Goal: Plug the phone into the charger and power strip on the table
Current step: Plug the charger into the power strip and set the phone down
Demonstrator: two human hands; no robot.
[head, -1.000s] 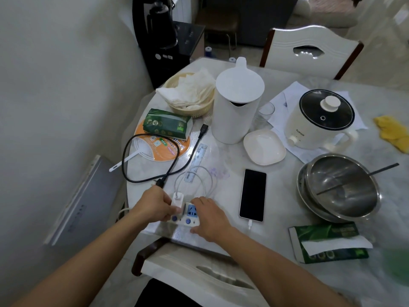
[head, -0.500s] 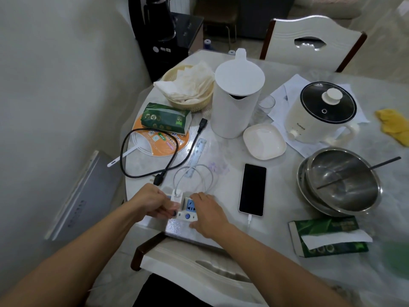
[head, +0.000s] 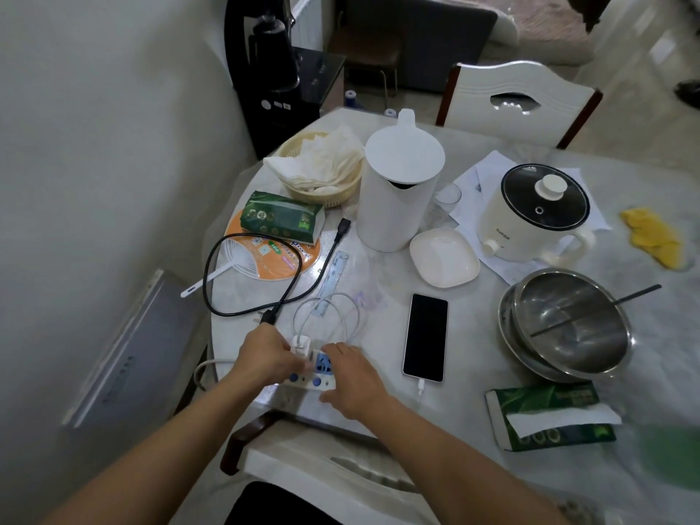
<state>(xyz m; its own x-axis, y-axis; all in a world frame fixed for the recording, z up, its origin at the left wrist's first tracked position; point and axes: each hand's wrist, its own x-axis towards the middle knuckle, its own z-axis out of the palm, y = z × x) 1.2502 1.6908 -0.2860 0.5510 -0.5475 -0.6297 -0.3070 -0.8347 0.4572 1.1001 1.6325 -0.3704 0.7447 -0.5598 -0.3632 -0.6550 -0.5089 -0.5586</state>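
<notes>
The phone [head: 425, 337] lies face up on the bench [head: 378, 267], screen dark, a white cable [head: 421, 388] plugged into its near end. At the left, a basket [head: 325, 191] holds crumpled white cloth [head: 322, 164]. The left hand [head: 265, 356] pinches the white charger [head: 300, 344] over the power strip [head: 314, 373], fingers closed on it. The right hand [head: 354, 377] presses flat on the strip, fingers spread, covering most of it, so I cannot tell whether the charger sits fully in its socket. Right of the phone, stacked steel bowls [head: 568, 327] hold a dark utensil [head: 594, 310]. A tissue pack [head: 549, 416] lies nearest.
</notes>
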